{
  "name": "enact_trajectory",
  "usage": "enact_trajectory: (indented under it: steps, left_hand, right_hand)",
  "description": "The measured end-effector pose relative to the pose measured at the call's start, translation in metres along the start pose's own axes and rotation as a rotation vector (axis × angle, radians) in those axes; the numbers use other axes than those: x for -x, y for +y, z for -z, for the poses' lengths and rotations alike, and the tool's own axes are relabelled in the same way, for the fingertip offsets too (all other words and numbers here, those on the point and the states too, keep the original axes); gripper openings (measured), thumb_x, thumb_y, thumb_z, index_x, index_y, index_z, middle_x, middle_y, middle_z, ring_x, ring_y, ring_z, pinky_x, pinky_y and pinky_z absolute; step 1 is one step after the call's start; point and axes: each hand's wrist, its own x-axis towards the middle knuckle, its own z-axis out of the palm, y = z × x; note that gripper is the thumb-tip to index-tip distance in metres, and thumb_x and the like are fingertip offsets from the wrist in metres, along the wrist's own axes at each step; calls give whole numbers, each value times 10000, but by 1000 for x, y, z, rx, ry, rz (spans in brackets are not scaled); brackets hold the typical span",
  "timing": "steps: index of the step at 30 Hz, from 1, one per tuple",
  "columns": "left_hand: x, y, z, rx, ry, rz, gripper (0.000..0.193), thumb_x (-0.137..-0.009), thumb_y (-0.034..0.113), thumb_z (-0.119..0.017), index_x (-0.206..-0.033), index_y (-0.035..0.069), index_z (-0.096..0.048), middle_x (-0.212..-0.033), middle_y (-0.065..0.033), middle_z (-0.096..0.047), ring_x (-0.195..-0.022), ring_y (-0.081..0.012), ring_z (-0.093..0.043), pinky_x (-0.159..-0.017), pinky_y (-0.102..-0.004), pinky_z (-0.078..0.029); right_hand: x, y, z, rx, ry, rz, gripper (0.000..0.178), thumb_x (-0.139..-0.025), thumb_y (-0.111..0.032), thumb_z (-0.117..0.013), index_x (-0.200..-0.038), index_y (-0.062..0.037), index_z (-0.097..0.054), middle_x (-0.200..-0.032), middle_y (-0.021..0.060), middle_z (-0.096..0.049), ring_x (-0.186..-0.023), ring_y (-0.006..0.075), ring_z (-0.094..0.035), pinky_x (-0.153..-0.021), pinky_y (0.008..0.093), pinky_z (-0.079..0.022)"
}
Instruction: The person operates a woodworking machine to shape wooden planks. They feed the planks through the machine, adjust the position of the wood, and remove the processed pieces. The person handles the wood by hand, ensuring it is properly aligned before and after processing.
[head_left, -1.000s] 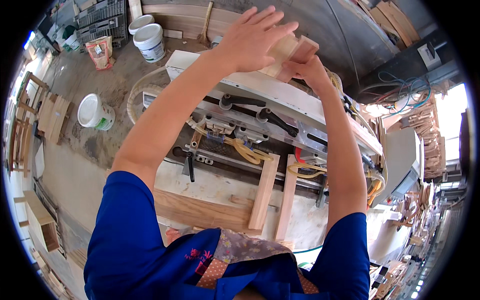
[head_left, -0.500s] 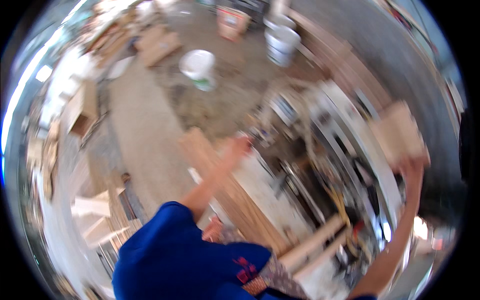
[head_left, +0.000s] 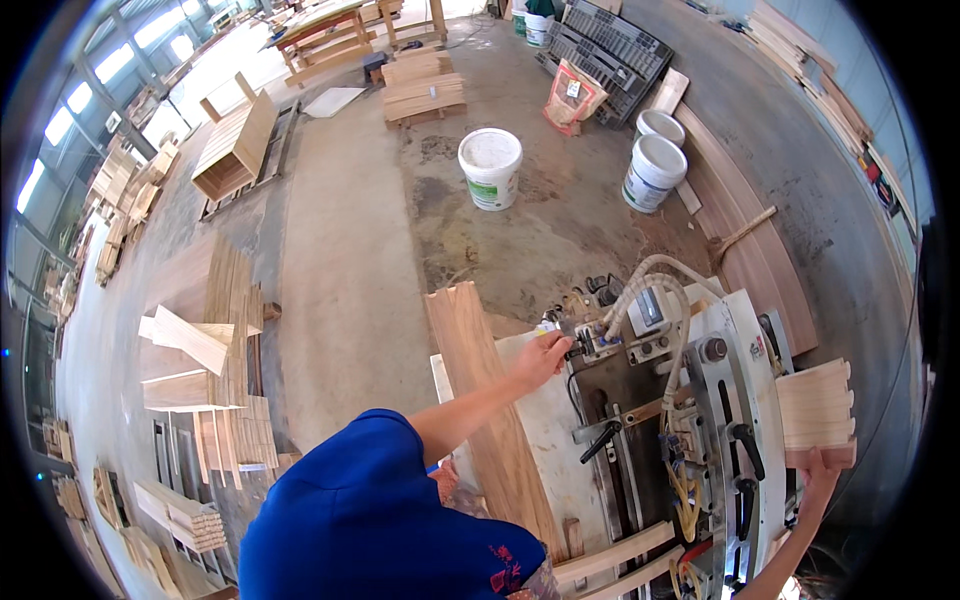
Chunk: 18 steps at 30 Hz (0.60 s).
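Note:
My left hand [head_left: 543, 360] reaches across a long brown plank [head_left: 490, 405] to the woodworking machine's control block [head_left: 597, 342]. Its fingers are closed at a small black lever [head_left: 576, 349] on the near side of that block; the fingertips are partly hidden. Over at the right, my right hand [head_left: 822, 476] grips the near end of several light wooden boards [head_left: 815, 408], which have notched ends and sit against the outer side of the machine's white frame [head_left: 755, 385]. The long plank lies on the machine's pale table [head_left: 540, 440].
Black clamp handles [head_left: 600, 442] and hoses [head_left: 640, 285] stand out from the machine. White buckets [head_left: 490, 168] and a paper sack [head_left: 574, 97] are on the floor ahead. Stacked wood pieces [head_left: 235, 440] are at the left, and long boards [head_left: 745, 230] lie beyond the machine.
The view has swung and sharpened from blur. My left hand has come to the control block from over the plank. My right hand stays on the boards' near end.

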Motion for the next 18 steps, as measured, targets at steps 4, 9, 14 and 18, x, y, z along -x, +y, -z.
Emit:
enact_trajectory:
  steps: [4, 9, 14, 18]
  left_hand:
    - [-9, -12, -13, -43, -8, -164, 320, -955, 333, -496, -802, 60, -562, -641, -5, -548, -568, -96, -526, -541, -276, -452]
    - [-32, -40, 6, 67, 56, -86, 321, -970, 336, -480, -872, 56, -602, -690, -16, -561, -581, -126, -544, -553, -303, -469]
    - [-21, -12, 6, 216, 56, -141, 300, -979, 319, -495, -775, 106, -548, -614, 3, -543, -524, -68, -510, -492, -218, -424]
    - [-17, -11, -10, 216, -13, -204, 328, -980, 354, -493, -816, 80, -567, -645, -1, -573, -551, -72, -535, -526, -211, -449]
  right_hand:
    - [18, -70, 27, 529, 127, 426, 575, -886, -286, -619, -1378, -51, -437, -1335, 120, -515, -1250, 239, -475, -1014, 364, -412]
    - [-3, -138, -71, 1157, 304, 623, 668, -788, -485, -624, -1287, -51, -532, -1302, 154, -548, -1208, 271, -519, -991, 385, -420]
    - [25, -165, -134, 1517, 203, 94, 787, -703, -661, -623, -1207, -56, -619, -1240, 178, -597, -1149, 304, -571, -959, 394, -434]
    - [26, -160, -112, 1460, 158, 44, 823, -694, -676, -634, -1187, -18, -630, -1111, 187, -659, -1054, 325, -620, -912, 393, -455]
